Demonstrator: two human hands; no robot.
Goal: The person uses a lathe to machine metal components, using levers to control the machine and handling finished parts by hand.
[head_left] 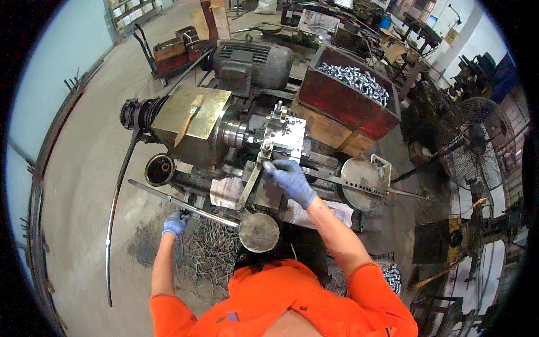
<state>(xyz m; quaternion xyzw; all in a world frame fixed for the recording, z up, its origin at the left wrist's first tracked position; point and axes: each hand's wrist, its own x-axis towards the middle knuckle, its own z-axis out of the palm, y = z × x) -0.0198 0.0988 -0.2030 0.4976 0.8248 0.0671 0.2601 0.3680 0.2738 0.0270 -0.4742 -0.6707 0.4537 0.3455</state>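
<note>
My right hand, in a blue glove, is closed beside the tool slide of a small lathe, near the upper end of a flat metal bar. What its fingers grip is hidden. To the right of that hand runs a flat bar with a row of holes. My left hand, also gloved in blue, is closed low at the left, below a long round steel rod; its grip is too small to make out. The chuck lies left of the slide.
A red metal bin of shiny small parts stands behind the slide. A round plate sits close to my body. Metal shavings cover the floor below. An electric motor stands behind; a caged fan is at right.
</note>
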